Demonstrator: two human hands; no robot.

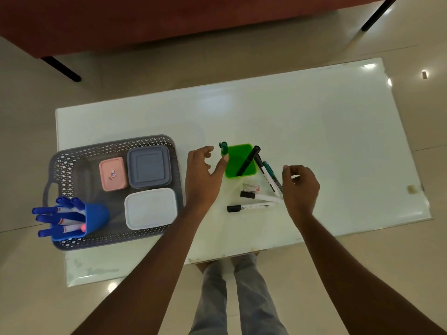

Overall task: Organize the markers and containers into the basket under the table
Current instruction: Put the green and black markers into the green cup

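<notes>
Left hand (203,175) spread open, thumb against green marker (223,148) standing at corner of green cup (242,174); holds nothing. Right hand (301,187) curled over ends of loose markers (260,197) on worktop (314,129); can't tell if it pinches one. Basket (111,147) on worktop to left, containers (150,165) and blue cup (94,218) inside. Risk: thumb shove tips light cup, leaning black marker (249,160) spills; loose markers roll toward near edge.

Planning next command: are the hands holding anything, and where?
Left hand: thumb touches the green marker below its cap, fingers off it. Right hand curls by the teal marker, low end; grip cannot be told.
</notes>
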